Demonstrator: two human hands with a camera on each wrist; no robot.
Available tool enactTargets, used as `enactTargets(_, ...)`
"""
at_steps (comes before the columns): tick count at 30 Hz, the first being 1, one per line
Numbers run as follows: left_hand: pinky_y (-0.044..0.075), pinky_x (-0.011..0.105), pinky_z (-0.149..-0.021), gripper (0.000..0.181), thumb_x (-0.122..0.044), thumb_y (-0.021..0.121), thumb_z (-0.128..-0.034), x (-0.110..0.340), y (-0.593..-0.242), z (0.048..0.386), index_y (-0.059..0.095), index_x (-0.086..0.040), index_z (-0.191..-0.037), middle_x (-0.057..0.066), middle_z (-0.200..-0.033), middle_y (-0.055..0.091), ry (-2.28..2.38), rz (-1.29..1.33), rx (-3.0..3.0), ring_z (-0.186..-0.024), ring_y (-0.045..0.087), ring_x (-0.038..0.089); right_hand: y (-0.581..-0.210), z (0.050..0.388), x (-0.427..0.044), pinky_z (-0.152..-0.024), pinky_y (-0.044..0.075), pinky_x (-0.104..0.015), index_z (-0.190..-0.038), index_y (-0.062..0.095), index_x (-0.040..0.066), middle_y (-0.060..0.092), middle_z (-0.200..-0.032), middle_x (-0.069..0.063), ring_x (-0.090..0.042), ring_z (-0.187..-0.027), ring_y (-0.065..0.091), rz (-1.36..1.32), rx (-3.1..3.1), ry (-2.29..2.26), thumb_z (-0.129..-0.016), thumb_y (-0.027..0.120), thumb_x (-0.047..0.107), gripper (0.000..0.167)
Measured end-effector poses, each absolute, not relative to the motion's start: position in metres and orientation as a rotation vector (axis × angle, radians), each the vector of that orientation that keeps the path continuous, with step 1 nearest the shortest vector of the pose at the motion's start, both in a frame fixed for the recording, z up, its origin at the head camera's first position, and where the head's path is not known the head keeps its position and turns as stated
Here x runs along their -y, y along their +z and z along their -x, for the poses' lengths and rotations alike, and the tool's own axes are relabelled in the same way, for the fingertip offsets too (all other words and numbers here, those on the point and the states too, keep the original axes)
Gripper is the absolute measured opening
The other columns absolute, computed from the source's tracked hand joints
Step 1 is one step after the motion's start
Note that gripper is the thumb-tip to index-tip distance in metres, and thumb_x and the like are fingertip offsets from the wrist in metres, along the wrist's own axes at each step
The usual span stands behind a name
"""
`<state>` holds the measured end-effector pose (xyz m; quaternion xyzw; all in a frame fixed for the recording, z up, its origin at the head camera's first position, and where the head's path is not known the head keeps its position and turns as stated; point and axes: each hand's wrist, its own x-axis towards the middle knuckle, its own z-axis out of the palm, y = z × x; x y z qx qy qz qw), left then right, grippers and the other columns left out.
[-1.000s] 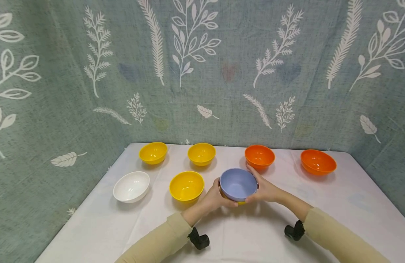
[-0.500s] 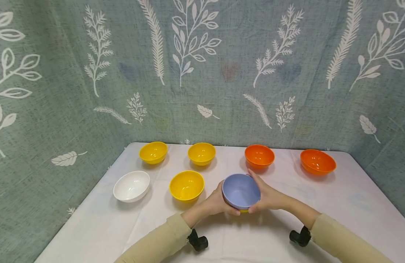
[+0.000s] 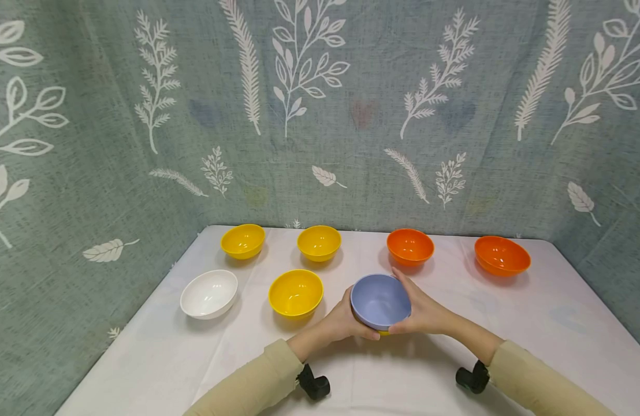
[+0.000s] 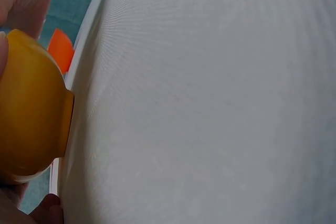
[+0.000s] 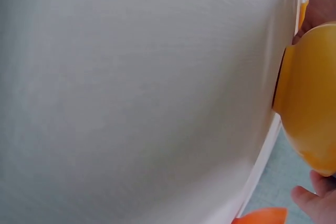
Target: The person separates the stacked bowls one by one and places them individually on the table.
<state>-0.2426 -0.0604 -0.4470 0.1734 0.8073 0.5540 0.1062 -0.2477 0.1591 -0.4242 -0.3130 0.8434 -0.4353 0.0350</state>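
Observation:
A blue bowl (image 3: 380,301) sits nested in a yellow bowl (image 4: 31,108), whose outside and foot fill the edge of each wrist view. In the head view only a thin yellow strip shows below the blue one. My left hand (image 3: 345,318) grips the stack from the left, and my right hand (image 3: 428,310) grips it from the right, its thumb and fingers spread along the side. The foot is at or just above the white cloth; I cannot tell whether it touches. Most of the left fingers are hidden behind the stack.
Left of the stack stand another yellow bowl (image 3: 296,293) and a white bowl (image 3: 209,294). Along the back are two yellow bowls (image 3: 242,241) and two orange bowls (image 3: 410,247). A patterned green cloth (image 3: 320,104) hangs behind the white table (image 3: 507,341).
Both hands have brought the blue and yellow stack slightly nearer to me and to the right. Over the last half second they have hardly moved. The other bowls have stayed put.

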Motion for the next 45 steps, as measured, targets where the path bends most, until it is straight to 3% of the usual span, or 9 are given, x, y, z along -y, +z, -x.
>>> enactTargets(10,0.033,0.043,-0.102,0.107,-0.017,0.086,-0.0593,0.06,-0.448,0.243,0.017,-0.002,-0.14,0.014,-0.138,0.036,1.638,-0.536,-2.35,-0.121,0.04,0.027,-0.424,0.246,-0.16,-0.093,0.037,-0.055,-0.142,0.012,-0.008,0.03,-0.139,-0.027,-0.04,-0.119,0.039,0.934,-2.616,-1.399,-0.061,0.082,0.028,0.112)
enactTargets(25,0.032,0.045,-0.104,0.107,-0.025,0.083,-0.0644,0.063,-0.446,0.242,0.013,-0.008,-0.143,0.01,-0.139,0.035,1.533,-0.448,-2.358,-0.121,0.038,0.025,-0.405,0.246,-0.175,-0.089,0.042,-0.054,-0.142,0.013,-0.008,0.031,-0.138,-0.028,-0.041,-0.114,0.043,0.799,-2.717,-1.447,-0.062,0.083,0.022,0.109)
enactTargets(33,0.03,0.048,-0.105,0.109,-0.026,0.085,-0.0617,0.06,-0.446,0.24,0.016,-0.008,-0.143,0.013,-0.137,0.038,1.51,-0.399,-2.386,-0.122,0.04,0.027,-0.387,0.242,-0.211,-0.088,0.042,-0.057,-0.142,0.013,-0.007,0.027,-0.139,-0.03,-0.043,-0.114,0.041,0.597,-2.914,-1.293,-0.065,0.081,0.026,0.108)
enactTargets(45,0.032,0.05,-0.103,0.11,-0.031,0.085,-0.0609,0.058,-0.448,0.241,0.015,-0.011,-0.144,0.015,-0.136,0.039,1.455,-0.339,-2.435,-0.121,0.041,0.03,-0.384,0.236,-0.289,-0.083,0.039,-0.064,-0.143,-0.005,-0.007,0.012,-0.141,-0.038,-0.053,-0.113,0.032,0.285,-3.009,-1.135,-0.074,0.075,0.031,0.112)
